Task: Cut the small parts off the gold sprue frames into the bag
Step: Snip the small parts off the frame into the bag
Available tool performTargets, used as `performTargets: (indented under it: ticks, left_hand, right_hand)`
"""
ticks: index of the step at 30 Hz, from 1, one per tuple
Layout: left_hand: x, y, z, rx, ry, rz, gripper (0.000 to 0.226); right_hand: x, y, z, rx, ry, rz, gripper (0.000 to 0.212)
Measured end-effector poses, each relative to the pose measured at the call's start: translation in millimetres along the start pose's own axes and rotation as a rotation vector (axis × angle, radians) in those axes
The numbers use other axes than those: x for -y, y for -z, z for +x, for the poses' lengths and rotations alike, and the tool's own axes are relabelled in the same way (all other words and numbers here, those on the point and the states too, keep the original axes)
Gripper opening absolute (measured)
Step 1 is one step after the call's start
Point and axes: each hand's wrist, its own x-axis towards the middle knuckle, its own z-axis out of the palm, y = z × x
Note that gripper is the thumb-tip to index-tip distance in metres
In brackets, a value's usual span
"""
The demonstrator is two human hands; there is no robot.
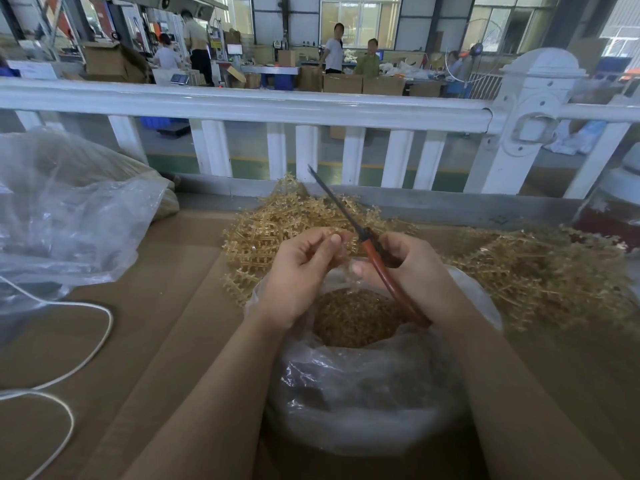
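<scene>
My right hand grips red-handled scissors; their dark blades point up and away to the left and look closed. My left hand pinches a small gold sprue piece at its fingertips, right beside the scissors' pivot. Both hands hover over a clear plastic bag whose open mouth shows a mass of small gold parts. A heap of gold sprue frames lies just behind the hands.
A second, larger heap of gold sprues spreads at the right. A crumpled clear plastic bag lies at the left on the cardboard-covered table, with a white cord looping near it. A white railing runs behind the table.
</scene>
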Motion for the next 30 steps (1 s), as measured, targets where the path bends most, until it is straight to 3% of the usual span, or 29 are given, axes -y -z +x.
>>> performTargets:
  ticks: [2,6,10,14,16,19,23,25,28,30]
  left_hand:
    - [-2,-2,0,0.016,-0.014,-0.010,0.033]
    - [1,-4,0,0.056,-0.003,-0.116,0.016]
    - [4,2,1,-0.068,0.088,-0.367,0.031]
    - [10,15,6,-0.153,0.224,-0.363,0.040]
    - [13,16,4,-0.080,0.279,-0.342,0.046]
    - [11,15,-1,0.089,0.342,-0.355,0.075]
    - [7,21,0,0.238,0.325,-0.317,0.100]
    - [7,21,0,0.288,0.346,-0.322,0.091]
    - [9,15,-2,0.313,0.351,-0.290,0.050]
    - [5,12,-4,0.304,0.328,-0.284,0.034]
  right_hand:
    - [3,0,-2,0.019,-0.009,0.055,0.041]
    - [2,-2,-1,0.007,-0.015,0.062,0.023]
    - [2,4,-2,-0.044,-0.047,0.288,0.021]
    - [4,15,-4,-0.082,-0.001,0.542,0.023]
    - [4,15,-5,-0.076,0.013,0.612,0.021]
    - [4,15,-6,-0.068,0.026,0.689,0.019]
    - [2,15,-6,-0.125,0.046,0.727,0.021]
    - [0,15,-6,-0.129,0.077,0.706,0.020]
    - [2,15,-6,-0.129,0.059,0.697,0.019]
    - [4,13,-7,-0.135,0.043,0.681,0.018]
